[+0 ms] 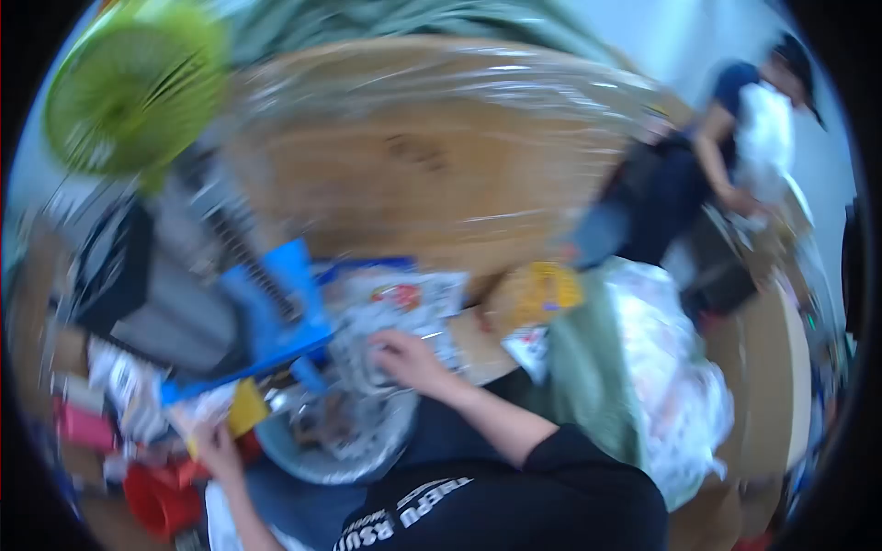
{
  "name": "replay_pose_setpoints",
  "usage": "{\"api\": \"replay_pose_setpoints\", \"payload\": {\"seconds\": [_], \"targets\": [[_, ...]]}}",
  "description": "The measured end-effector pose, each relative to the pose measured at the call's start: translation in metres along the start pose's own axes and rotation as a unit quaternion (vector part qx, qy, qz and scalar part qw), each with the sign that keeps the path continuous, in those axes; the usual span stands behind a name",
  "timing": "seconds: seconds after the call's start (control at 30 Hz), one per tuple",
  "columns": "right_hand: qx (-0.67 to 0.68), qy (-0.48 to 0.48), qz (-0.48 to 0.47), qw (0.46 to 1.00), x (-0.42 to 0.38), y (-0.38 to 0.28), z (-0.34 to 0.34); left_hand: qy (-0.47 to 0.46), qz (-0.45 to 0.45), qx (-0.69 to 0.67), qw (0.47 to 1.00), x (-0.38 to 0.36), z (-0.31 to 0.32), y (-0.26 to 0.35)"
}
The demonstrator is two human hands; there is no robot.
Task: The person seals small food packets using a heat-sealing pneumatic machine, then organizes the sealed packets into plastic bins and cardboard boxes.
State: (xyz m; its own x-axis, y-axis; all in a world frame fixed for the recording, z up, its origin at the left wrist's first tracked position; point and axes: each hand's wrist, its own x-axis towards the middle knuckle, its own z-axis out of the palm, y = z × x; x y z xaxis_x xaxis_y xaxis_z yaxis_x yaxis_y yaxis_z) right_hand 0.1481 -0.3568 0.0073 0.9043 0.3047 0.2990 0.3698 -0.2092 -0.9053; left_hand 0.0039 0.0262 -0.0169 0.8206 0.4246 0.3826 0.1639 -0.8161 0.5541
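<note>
My left hand (218, 448) is at the lower left, its fingers closed on a yellow-and-white packet (246, 408) beside a basin. Blur hides the details of this packet. My right hand (406, 363) reaches over the back rim of the grey-blue basin (303, 466). Its fingers are bent together at a crumpled clear plastic bag (356, 354), which hangs down towards the basin. Inside the basin lie more clear plastic and something brownish (329, 421) that I cannot make out. A white packet with a red print (397, 296) lies just beyond my right hand.
A blue tray (308, 275) and a grey-black box (156, 303) stand at the left, below a green fan (133, 87). A large plastic-wrapped carton (413, 174) fills the back. White plastic bags (666, 367) lie at the right; another person (684, 174) bends over a box behind them.
</note>
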Motion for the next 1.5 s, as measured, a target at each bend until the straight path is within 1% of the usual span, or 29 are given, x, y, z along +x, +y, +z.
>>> {"api": "replay_pose_setpoints", "payload": {"seconds": [0.03, 0.07, 0.1, 0.13, 0.17, 0.27, 0.33, 0.4, 0.47, 0.5, 0.53, 0.57, 0.6, 0.67, 0.73, 0.77, 0.83, 0.9, 1.03, 1.1, 1.17, 1.2, 1.27, 1.3, 1.33, 1.37, 1.43, 1.47, 1.5], "targets": [[0.023, -0.061, 0.059, 0.996, -0.002, -0.014, -0.005, 0.024, -0.058, -0.084, 0.994, -0.010, 0.001, 0.025], [0.065, -0.114, 0.114, 0.985, -0.006, -0.031, -0.009, 0.018, -0.064, -0.123, 0.990, -0.018, -0.004, 0.060], [0.039, -0.131, 0.045, 0.990, -0.010, -0.033, -0.008, 0.025, -0.002, -0.103, 0.994, -0.029, -0.002, 0.073], [0.021, -0.174, 0.038, 0.984, -0.009, -0.038, -0.008, -0.024, 0.000, -0.095, 0.995, -0.038, -0.003, 0.092], [0.000, -0.212, 0.027, 0.977, -0.004, -0.050, -0.007, -0.008, 0.036, -0.123, 0.992, -0.040, -0.002, 0.117], [-0.028, -0.297, -0.084, 0.951, 0.023, -0.094, -0.001, -0.132, 0.012, -0.182, 0.974, -0.038, -0.007, 0.141], [-0.032, -0.336, -0.109, 0.935, 0.032, -0.109, 0.005, -0.207, -0.018, -0.237, 0.949, -0.034, -0.014, 0.153], [-0.041, -0.331, -0.125, 0.934, 0.031, -0.103, 0.012, -0.220, -0.029, -0.281, 0.934, -0.041, -0.008, 0.149], [0.002, -0.299, -0.059, 0.952, 0.019, -0.094, 0.020, -0.228, -0.045, -0.324, 0.917, -0.053, 0.002, 0.143], [0.004, -0.304, -0.059, 0.951, 0.009, -0.083, 0.026, -0.257, -0.127, -0.373, 0.882, -0.061, 0.008, 0.140], [0.072, -0.264, 0.009, 0.962, -0.003, -0.069, 0.033, -0.284, -0.207, -0.419, 0.837, -0.068, 0.012, 0.139], [0.139, -0.220, 0.078, 0.962, -0.010, -0.060, 0.038, -0.283, -0.236, -0.461, 0.807, -0.072, 0.014, 0.143], [0.141, -0.222, 0.080, 0.961, -0.010, -0.056, 0.038, -0.282, -0.240, -0.460, 0.807, -0.072, 0.014, 0.145], [0.145, -0.255, 0.143, 0.945, -0.008, -0.051, 0.034, -0.338, -0.305, -0.439, 0.775, -0.072, 0.013, 0.150], [0.176, -0.225, 0.153, 0.946, -0.006, -0.053, 0.038, -0.336, -0.309, -0.451, 0.767, -0.072, 0.019, 0.150], [0.208, -0.194, 0.161, 0.945, -0.004, -0.054, 0.039, -0.283, -0.315, -0.503, 0.753, -0.071, 0.026, 0.147], [0.179, -0.189, 0.168, 0.951, 0.002, -0.055, 0.032, -0.190, -0.333, -0.575, 0.723, -0.065, 0.032, 0.142], [0.116, -0.194, 0.161, 0.961, 0.005, -0.048, 0.020, -0.162, -0.357, -0.607, 0.691, -0.050, 0.032, 0.137], [0.058, -0.262, 0.155, 0.951, 0.008, -0.048, -0.025, -0.132, -0.373, -0.609, 0.687, -0.033, 0.048, 0.127], [0.047, -0.251, 0.226, 0.940, 0.008, -0.060, -0.059, -0.121, -0.370, -0.615, 0.686, -0.032, 0.051, 0.126], [-0.209, -0.202, 0.121, 0.949, 0.009, -0.063, -0.087, -0.119, -0.368, -0.622, 0.681, -0.034, 0.057, 0.123], [-0.302, -0.181, 0.136, 0.926, 0.009, -0.070, -0.089, -0.124, -0.359, -0.615, 0.690, -0.038, 0.059, 0.118], [-0.416, -0.127, 0.036, 0.900, -0.003, -0.042, -0.081, -0.133, -0.359, -0.612, 0.692, -0.038, 0.058, 0.118], [-0.437, -0.126, 0.072, 0.888, -0.008, -0.045, -0.070, -0.132, -0.352, -0.608, 0.700, -0.038, 0.061, 0.117], [-0.398, -0.108, 0.055, 0.909, -0.012, -0.037, -0.058, -0.127, -0.345, -0.603, 0.708, -0.039, 0.062, 0.116], [-0.355, -0.092, 0.038, 0.929, -0.017, -0.029, -0.045, -0.148, -0.335, -0.590, 0.720, -0.037, 0.057, 0.115], [-0.348, -0.101, 0.065, 0.930, -0.015, -0.033, -0.022, -0.208, -0.316, -0.525, 0.763, -0.026, 0.041, 0.106], [-0.329, -0.089, 0.048, 0.939, -0.013, -0.021, -0.014, -0.241, -0.296, -0.371, 0.847, -0.012, 0.024, 0.101], [-0.312, -0.075, 0.031, 0.947, -0.010, -0.014, -0.011, -0.162, -0.265, -0.321, 0.895, 0.001, 0.009, 0.101]]}}
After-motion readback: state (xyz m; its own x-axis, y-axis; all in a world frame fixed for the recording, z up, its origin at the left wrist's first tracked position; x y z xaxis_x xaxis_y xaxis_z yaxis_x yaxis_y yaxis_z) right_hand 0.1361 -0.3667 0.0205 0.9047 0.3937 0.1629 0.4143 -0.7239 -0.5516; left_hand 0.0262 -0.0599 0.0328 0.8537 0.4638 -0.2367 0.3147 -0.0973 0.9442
